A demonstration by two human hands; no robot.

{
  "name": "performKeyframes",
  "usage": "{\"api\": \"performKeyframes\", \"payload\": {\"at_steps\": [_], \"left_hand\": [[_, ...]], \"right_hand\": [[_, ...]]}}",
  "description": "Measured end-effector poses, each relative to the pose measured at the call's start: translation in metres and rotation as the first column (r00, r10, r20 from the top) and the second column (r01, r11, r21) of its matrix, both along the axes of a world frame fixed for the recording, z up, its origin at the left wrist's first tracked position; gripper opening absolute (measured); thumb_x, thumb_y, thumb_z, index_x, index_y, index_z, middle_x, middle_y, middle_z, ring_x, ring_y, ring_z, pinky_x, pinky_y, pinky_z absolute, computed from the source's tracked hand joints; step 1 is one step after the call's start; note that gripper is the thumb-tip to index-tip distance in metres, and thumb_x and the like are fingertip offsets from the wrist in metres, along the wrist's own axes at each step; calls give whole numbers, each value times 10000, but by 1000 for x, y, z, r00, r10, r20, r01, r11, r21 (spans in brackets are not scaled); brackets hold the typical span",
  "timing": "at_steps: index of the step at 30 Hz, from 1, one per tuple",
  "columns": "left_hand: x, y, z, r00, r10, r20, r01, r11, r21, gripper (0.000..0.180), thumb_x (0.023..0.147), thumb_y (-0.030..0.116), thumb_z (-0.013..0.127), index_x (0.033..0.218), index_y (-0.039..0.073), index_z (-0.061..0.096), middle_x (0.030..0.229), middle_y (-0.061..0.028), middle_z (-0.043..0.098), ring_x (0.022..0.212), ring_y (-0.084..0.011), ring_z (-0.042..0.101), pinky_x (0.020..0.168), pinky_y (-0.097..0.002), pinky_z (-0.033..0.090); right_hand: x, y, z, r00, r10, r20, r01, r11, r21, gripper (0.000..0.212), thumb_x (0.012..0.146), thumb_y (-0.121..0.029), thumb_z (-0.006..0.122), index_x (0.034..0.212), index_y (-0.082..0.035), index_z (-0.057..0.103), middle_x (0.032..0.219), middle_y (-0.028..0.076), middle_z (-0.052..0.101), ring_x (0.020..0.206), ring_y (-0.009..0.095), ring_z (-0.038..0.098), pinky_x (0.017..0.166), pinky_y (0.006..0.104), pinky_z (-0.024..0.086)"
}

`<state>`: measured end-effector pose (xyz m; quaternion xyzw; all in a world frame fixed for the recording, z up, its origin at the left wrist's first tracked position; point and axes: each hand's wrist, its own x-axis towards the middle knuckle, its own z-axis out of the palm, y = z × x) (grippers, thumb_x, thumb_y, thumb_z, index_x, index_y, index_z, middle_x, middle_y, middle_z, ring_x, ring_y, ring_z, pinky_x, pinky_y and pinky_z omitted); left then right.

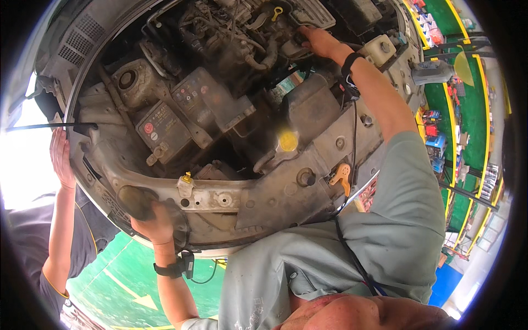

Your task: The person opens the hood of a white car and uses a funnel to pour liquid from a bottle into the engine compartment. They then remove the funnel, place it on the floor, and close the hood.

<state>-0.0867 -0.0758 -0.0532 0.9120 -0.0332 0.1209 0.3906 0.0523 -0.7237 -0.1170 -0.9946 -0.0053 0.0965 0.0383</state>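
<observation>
My left hand (154, 224) is closed round a dark, rounded object (137, 202) at the front edge of the engine bay; what it is, I cannot make out. At the far right of the bay, my right hand (320, 43) reaches down among the engine parts. Its fingers are bent at a dark part by the engine (234, 41), and their tips are partly hidden. A yellow dipstick loop (277, 12) stands just left of that hand. Both wrists wear black straps.
A car battery (162, 129), a yellow cap (287, 141) and a white reservoir (379, 49) sit in the bay. An orange clamp (341, 176) lies on the front panel. Another person's hand (61, 157) rests at the left fender. Stocked shelves (456, 121) stand at right.
</observation>
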Motion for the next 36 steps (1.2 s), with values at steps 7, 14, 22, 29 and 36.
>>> {"api": "performKeyframes", "payload": {"at_steps": [7,14,22,29,36], "left_hand": [[0,3,-2,1000,-4,-19,3,1000,-6,327,784,97,651,1092,-12,665,978,-131,699,887,-274,677,839,-389,526],[5,-10,8,997,-33,70,32,999,19,157,838,73,616,944,-37,655,847,-101,695,771,-222,653,764,-352,522],[1,2,-1,1000,-22,17,22,999,35,327,809,86,632,1108,-49,634,965,-143,690,867,-281,667,833,-377,522],[-3,8,-7,999,22,-46,-20,999,35,417,798,113,647,1181,-50,630,1016,-162,701,917,-305,681,866,-387,524],[-2,6,-3,998,10,-59,-7,999,39,399,800,108,635,1165,-54,636,996,-152,710,892,-293,684,852,-383,531]], "right_hand": [[-4,-17,-5,972,187,143,-190,982,9,545,937,-171,699,1419,-59,469,1112,256,676,1087,447,625,889,532,508],[7,0,-3,999,-51,-2,49,973,-227,500,1015,-462,522,1277,-38,574,1027,240,698,1023,428,658,865,502,531],[15,-8,-24,929,-367,36,369,920,-135,668,1033,-605,391,908,-48,739,966,205,733,925,402,696,794,550,547],[4,-18,-13,983,-176,59,178,984,-20,350,971,-341,575,1107,-35,675,1000,215,720,974,404,681,840,489,542],[-6,-26,-6,970,181,163,-172,983,-65,434,1005,-327,591,1373,-103,545,1070,219,711,984,426,677,814,537,557]]}}
